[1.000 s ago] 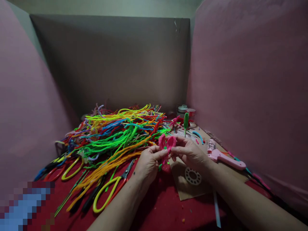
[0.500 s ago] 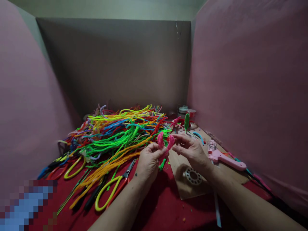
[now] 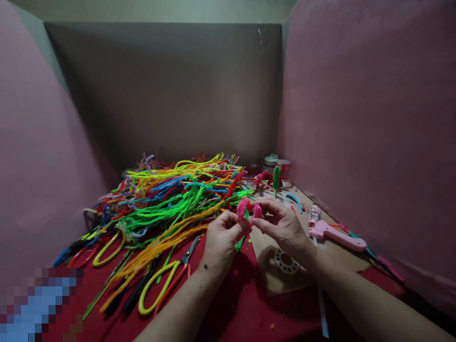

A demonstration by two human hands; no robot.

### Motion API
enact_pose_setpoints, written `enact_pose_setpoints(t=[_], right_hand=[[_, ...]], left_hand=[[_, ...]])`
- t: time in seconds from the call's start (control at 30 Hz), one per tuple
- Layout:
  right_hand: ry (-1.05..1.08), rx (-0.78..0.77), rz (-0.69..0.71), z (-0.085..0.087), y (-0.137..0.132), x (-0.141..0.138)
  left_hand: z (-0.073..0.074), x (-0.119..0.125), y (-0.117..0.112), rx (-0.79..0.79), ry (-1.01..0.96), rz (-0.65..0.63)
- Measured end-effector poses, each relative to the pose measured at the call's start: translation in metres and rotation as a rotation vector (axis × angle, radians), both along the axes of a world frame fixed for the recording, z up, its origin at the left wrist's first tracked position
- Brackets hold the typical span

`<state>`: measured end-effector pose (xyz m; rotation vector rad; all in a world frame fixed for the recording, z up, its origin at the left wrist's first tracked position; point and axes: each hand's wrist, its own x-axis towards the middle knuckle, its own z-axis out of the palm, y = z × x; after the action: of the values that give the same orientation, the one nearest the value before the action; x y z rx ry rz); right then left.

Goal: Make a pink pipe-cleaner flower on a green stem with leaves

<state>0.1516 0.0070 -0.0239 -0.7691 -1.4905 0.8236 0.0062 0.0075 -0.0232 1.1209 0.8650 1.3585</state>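
Between my hands is a pink pipe-cleaner flower (image 3: 242, 209) with looped petals and a green part below it. My left hand (image 3: 223, 237) pinches its base between thumb and fingers. On the other side, my right hand (image 3: 285, 230) has closed thumb and fingers on the right-hand pink petal (image 3: 256, 212). Just beneath, some green pipe cleaner (image 3: 239, 244) hangs under my left fingers. A big heap of coloured pipe cleaners (image 3: 178, 190) lies beyond my left hand.
Scissors with yellow and red handles (image 3: 167, 280) lie left of my left forearm. A pink glue gun (image 3: 335, 235) rests on the board (image 3: 263, 259) at right, near a white ring with holes (image 3: 286, 260). A green leaf piece (image 3: 276, 180) stands behind. Pink walls flank the table.
My right thumb and fingers have moved left onto the pink petal, where before they were apart beside it. The flower has turned slightly, and more green shows between its petals.
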Motion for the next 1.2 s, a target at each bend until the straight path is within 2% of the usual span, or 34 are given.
enact_pose_setpoints(t=[0.1,0.3,0.47,0.53,0.67,0.73,0.97,1.03,1.2], right_hand=[[-0.02,0.028,-0.052,0.002,-0.002,-0.002],[0.14,-0.12,0.02,0.005,0.002,0.002],[0.149,-0.08,0.032,0.009,0.006,0.012],[0.155,-0.081,0.08,0.01,0.007,0.016],[0.162,-0.168,0.31,0.011,0.007,0.018],[0.184,-0.199,0.379,0.011,0.006,0.017],[0.159,-0.189,0.397,0.011,0.003,0.016],[0.141,-0.184,0.385,0.01,0.003,0.016],[0.139,-0.197,0.342,0.007,0.005,0.017]], left_hand=[[0.004,0.001,-0.004,0.013,0.052,0.026],[0.01,0.001,-0.007,0.011,0.143,0.04],[0.009,-0.005,-0.003,0.06,0.178,0.027],[0.009,-0.006,-0.002,0.075,0.194,0.012],[0.01,-0.006,-0.003,0.101,0.226,-0.013],[0.011,-0.005,-0.005,0.1,0.228,-0.027],[0.016,-0.002,-0.009,0.086,0.289,-0.015],[0.017,-0.002,-0.009,0.073,0.295,-0.041],[0.019,0.0,-0.01,-0.006,0.237,-0.215]])
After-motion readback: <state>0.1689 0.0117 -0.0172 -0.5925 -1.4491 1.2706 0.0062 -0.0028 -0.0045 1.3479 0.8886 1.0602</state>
